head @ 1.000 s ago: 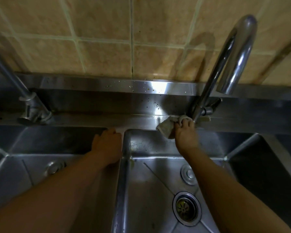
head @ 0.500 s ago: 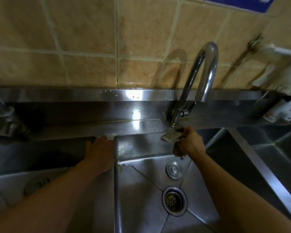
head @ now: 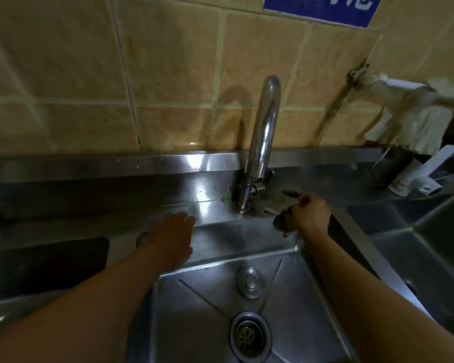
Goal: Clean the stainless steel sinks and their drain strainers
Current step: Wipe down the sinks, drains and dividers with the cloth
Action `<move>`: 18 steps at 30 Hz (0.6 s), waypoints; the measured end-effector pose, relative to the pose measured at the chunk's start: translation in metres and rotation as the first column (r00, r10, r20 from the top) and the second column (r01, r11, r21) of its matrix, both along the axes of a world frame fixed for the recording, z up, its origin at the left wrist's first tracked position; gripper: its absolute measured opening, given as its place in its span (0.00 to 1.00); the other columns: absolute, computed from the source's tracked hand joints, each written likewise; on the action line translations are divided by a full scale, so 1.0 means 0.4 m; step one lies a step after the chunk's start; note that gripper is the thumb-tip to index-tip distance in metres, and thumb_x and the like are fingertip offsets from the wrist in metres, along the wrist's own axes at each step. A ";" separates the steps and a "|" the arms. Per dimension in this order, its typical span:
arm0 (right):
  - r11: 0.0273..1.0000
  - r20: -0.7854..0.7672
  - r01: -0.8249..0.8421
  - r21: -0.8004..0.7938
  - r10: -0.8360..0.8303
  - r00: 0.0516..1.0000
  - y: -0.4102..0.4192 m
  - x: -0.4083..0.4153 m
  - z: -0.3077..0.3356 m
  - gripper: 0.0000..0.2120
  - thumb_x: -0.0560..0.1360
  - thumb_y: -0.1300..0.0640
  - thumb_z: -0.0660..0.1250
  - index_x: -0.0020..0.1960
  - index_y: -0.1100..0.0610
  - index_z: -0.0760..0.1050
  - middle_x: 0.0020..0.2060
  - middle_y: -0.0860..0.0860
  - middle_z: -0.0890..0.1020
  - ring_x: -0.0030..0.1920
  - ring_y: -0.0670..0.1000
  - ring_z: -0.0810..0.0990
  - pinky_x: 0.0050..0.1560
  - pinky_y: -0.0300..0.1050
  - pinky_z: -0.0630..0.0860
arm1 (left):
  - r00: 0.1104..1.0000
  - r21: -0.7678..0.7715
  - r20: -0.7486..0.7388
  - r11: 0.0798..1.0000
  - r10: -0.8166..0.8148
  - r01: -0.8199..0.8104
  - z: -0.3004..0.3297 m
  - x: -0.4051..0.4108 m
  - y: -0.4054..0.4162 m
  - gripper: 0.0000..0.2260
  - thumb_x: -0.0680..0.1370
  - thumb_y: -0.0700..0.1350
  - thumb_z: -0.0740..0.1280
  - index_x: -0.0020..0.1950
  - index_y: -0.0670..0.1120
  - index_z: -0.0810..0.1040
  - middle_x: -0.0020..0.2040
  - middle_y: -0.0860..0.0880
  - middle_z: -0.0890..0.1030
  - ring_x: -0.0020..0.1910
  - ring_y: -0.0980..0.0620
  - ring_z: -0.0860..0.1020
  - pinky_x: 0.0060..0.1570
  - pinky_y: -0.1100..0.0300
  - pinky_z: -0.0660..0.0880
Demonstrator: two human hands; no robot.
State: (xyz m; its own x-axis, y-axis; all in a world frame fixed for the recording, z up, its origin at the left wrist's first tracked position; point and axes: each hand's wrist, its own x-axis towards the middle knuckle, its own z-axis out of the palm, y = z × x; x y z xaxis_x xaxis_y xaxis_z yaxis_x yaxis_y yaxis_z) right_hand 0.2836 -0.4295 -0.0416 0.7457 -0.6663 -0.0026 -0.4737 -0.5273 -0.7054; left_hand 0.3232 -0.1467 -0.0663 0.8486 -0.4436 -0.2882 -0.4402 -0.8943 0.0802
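Cloth (head: 278, 203) gripped by right hand (head: 309, 214) beside faucet (head: 260, 142); left hand (head: 171, 231) flat, empty.

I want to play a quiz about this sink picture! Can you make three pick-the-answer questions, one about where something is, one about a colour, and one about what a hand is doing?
1. Where is the cloth?
A. Beside the tap's base
B. In the drain
C. On the wall sign

2. What colour is the sign on the wall?
A. Red
B. Blue
C. Green

3. What is the right hand doing?
A. Resting flat
B. Turning the tap
C. Gripping the cloth

Answers:
1. A, the cloth lies on the ledge right of the tap.
2. B, the sign is blue with white marks.
3. C, its fingers are curled round the cloth.
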 end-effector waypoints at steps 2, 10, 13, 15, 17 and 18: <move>0.993 0.021 -0.034 -0.113 0.036 0.999 -0.055 0.038 -0.014 0.08 0.78 0.61 0.62 0.56 0.61 0.73 0.60 0.60 0.72 0.42 0.44 0.70 0.45 0.33 0.70 | 1.000 -0.026 0.000 0.999 0.024 -0.024 -0.024 0.015 -0.045 0.31 0.76 0.51 0.66 0.75 0.47 0.57 0.76 0.45 0.58 0.74 0.44 0.60 0.71 0.50 0.61; 0.980 -0.108 -0.062 -0.191 0.041 0.993 -0.136 0.118 -0.076 0.15 0.76 0.58 0.64 0.61 0.59 0.72 0.60 0.62 0.74 0.59 0.63 0.73 0.54 0.51 0.71 | 0.998 0.064 0.059 0.998 0.024 -0.028 -0.071 0.049 -0.136 0.29 0.76 0.50 0.66 0.74 0.50 0.59 0.74 0.47 0.60 0.71 0.45 0.62 0.66 0.51 0.63; 0.962 -0.103 -0.080 -0.262 0.055 0.993 -0.156 0.121 -0.111 0.16 0.77 0.59 0.63 0.63 0.60 0.72 0.65 0.62 0.67 0.64 0.63 0.67 0.62 0.53 0.69 | 0.995 0.037 0.088 0.998 0.046 -0.050 -0.076 0.052 -0.151 0.23 0.75 0.46 0.67 0.68 0.50 0.67 0.69 0.48 0.66 0.66 0.47 0.67 0.59 0.53 0.67; 0.949 -0.121 -0.256 -0.184 0.237 0.964 -0.147 0.134 -0.134 0.17 0.79 0.60 0.60 0.67 0.60 0.70 0.65 0.61 0.70 0.62 0.60 0.71 0.64 0.51 0.68 | 0.992 0.019 0.114 0.998 0.049 -0.052 -0.077 0.059 -0.155 0.20 0.75 0.45 0.66 0.66 0.50 0.70 0.67 0.49 0.68 0.65 0.48 0.68 0.58 0.55 0.67; 0.931 -0.101 -0.307 -0.200 0.292 0.951 -0.121 0.143 -0.161 0.18 0.80 0.59 0.58 0.69 0.59 0.67 0.66 0.59 0.70 0.63 0.58 0.71 0.64 0.49 0.68 | 0.990 0.015 0.134 0.999 0.046 -0.049 -0.076 0.065 -0.154 0.20 0.74 0.45 0.66 0.66 0.50 0.70 0.68 0.50 0.68 0.65 0.48 0.68 0.60 0.55 0.67; 0.919 -0.124 -0.321 -0.231 0.299 0.946 -0.104 0.147 -0.173 0.19 0.80 0.58 0.58 0.70 0.59 0.66 0.68 0.58 0.68 0.65 0.57 0.69 0.65 0.49 0.68 | 0.989 0.017 0.139 0.999 0.046 -0.048 -0.076 0.068 -0.153 0.20 0.74 0.45 0.66 0.67 0.51 0.71 0.68 0.50 0.68 0.66 0.48 0.68 0.62 0.54 0.67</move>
